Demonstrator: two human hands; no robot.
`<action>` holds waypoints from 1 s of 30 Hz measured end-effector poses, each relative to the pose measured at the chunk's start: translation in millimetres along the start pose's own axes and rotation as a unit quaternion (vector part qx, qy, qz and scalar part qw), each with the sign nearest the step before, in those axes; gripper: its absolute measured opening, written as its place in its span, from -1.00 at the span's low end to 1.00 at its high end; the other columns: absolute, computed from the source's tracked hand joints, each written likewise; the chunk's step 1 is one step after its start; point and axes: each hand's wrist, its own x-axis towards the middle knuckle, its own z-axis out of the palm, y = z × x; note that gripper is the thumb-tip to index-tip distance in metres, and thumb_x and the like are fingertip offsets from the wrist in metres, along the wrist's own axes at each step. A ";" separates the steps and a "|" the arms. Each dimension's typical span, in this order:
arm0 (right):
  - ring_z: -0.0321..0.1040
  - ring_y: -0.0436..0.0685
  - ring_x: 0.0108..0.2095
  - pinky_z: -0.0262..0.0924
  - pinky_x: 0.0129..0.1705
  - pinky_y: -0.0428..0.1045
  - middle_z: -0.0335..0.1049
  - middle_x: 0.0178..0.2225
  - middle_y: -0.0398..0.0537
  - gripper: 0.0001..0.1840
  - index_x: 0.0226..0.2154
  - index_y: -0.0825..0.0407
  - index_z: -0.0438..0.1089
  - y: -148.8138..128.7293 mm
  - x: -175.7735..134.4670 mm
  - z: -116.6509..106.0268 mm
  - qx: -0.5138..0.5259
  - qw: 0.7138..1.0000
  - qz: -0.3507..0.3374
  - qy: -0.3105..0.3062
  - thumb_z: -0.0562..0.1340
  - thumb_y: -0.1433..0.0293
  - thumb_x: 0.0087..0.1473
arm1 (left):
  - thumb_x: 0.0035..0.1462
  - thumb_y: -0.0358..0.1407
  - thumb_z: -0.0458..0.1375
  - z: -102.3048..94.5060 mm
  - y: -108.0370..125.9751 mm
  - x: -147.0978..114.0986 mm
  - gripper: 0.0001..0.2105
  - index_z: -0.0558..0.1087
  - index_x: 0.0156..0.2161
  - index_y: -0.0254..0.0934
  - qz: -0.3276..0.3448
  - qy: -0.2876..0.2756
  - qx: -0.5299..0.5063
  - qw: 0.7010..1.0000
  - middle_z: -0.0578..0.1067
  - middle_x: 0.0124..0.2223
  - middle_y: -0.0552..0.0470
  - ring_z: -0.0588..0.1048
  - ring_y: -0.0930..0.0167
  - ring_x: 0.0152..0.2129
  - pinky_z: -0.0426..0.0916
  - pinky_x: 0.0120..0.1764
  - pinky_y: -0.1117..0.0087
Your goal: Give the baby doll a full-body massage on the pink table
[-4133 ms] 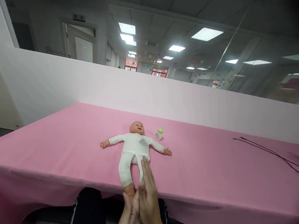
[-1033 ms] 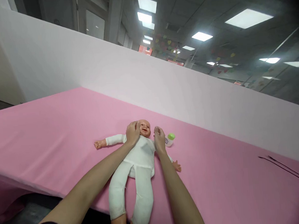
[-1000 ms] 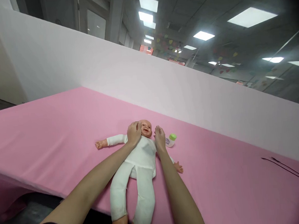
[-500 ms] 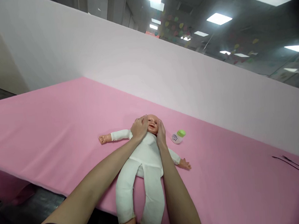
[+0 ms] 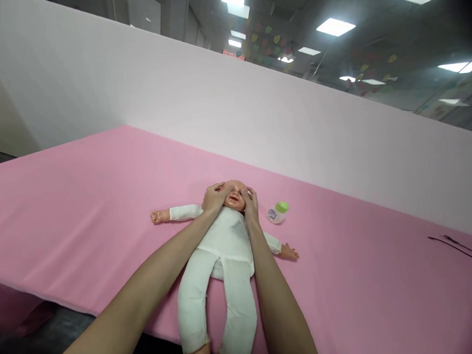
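Observation:
A baby doll (image 5: 228, 237) with a white cloth body lies on its back, its head toward the wall and its legs toward me. My left hand (image 5: 215, 198) cups one side of the doll's head, its thumb on the face near an eye. On the other side, my right hand (image 5: 251, 204) holds the head in the same way, thumb near the other eye and fingers bent around the side. The fingertips at the back of the head are partly hidden. A small clear bottle with a green cap (image 5: 278, 212) lies just right of my right hand.
Pink cloth (image 5: 348, 277) covers the table, whose near edge passes under the doll's legs. A white partition (image 5: 231, 107) rises behind it. Thin black cords (image 5: 465, 252) lie at the far right.
Both thumbs have moved inward from the sides of the head onto the doll's face, by the eyes. The view has shifted slightly; the bottle and the doll's body lie as before.

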 end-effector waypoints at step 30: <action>0.45 0.22 0.06 0.38 0.09 0.10 0.50 0.03 -0.01 -0.46 -0.07 -0.04 0.44 2.2 -0.8 0.1 0.048 0.999 -0.021 0.012 0.32 -0.07 0.04 | 0.23 0.10 0.16 -3.7 2.7 -4.7 -0.57 0.69 -0.20 -0.20 0.013 0.001 0.021 1.000 0.70 -0.18 -0.04 0.62 0.20 -0.14 0.44 -0.07 0.28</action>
